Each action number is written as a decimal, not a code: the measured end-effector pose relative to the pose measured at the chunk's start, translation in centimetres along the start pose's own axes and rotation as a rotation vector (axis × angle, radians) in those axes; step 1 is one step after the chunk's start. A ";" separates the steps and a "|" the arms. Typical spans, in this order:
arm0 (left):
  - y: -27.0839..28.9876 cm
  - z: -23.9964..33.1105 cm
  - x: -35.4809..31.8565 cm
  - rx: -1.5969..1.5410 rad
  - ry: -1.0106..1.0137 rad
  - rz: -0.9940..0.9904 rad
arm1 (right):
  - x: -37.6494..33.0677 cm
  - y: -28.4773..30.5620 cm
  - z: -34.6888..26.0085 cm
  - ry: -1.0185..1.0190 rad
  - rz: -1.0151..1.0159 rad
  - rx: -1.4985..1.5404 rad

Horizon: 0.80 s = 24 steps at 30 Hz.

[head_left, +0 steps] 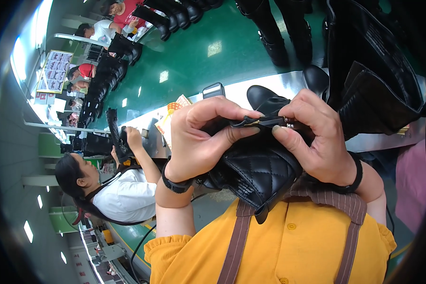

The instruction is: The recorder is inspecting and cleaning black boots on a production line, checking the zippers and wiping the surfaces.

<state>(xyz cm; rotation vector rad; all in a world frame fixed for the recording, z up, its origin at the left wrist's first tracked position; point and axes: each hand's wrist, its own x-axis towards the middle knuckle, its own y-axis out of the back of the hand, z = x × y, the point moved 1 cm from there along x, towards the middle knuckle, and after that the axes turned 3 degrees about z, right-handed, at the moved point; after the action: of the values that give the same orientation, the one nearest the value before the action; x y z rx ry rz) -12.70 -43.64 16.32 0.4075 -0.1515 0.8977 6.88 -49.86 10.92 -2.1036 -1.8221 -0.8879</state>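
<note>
A black boot point(265, 168) with a quilted shaft hangs in front of my chest, its upper edge raised between my hands. My left hand point(208, 130) is closed in a pinch, thumb and forefinger on a black leather edge point(244, 122) of the boot. Opposite it, my right hand point(319, 137) is closed on a small dark flat piece with silver metal parts point(288, 124); whether it is a small tool or a buckled strap I cannot tell. Its tip meets the leather edge by my left fingertips. Behind my hands lies the boot's rounded toe point(260, 96).
Tall black boots point(378, 85) stand close on my right, with more point(281, 35) on the green table point(189, 61) ahead. A metal-edged strip point(241, 90) holds a dark framed object point(213, 90) and orange-patterned paper point(175, 113). A co-worker point(123, 189) handles a black boot at left.
</note>
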 end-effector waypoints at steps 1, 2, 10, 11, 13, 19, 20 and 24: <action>-0.1 0.0 -0.1 0.030 -0.005 0.015 | -0.1 -0.1 -0.2 -0.002 0.003 -0.001; -0.2 0.1 -0.1 0.061 -0.009 0.034 | -0.4 -0.1 -0.6 0.039 0.086 -0.099; -0.8 0.3 0.0 0.032 0.036 0.044 | -0.5 0.1 -0.2 -0.019 0.050 0.023; -0.8 0.4 0.1 0.057 0.043 0.027 | -0.5 0.3 -0.5 0.058 0.104 -0.106; -0.9 0.3 0.2 0.077 0.035 0.031 | -0.4 0.6 -0.5 0.138 0.154 -0.234; -1.4 0.8 0.0 -0.011 0.084 0.082 | -0.8 0.8 0.0 -0.035 -0.008 0.047; -1.5 0.9 0.1 0.044 0.080 0.059 | -1.0 0.8 0.0 0.043 0.074 -0.060; -2.1 0.7 -0.2 -0.004 0.126 0.120 | -1.6 1.6 -0.3 0.225 0.237 -0.263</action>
<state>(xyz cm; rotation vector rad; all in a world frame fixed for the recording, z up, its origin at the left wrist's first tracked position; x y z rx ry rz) -11.20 -45.22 16.27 0.3400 -0.0621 1.0381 8.21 -51.64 10.55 -2.2029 -1.3757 -1.2962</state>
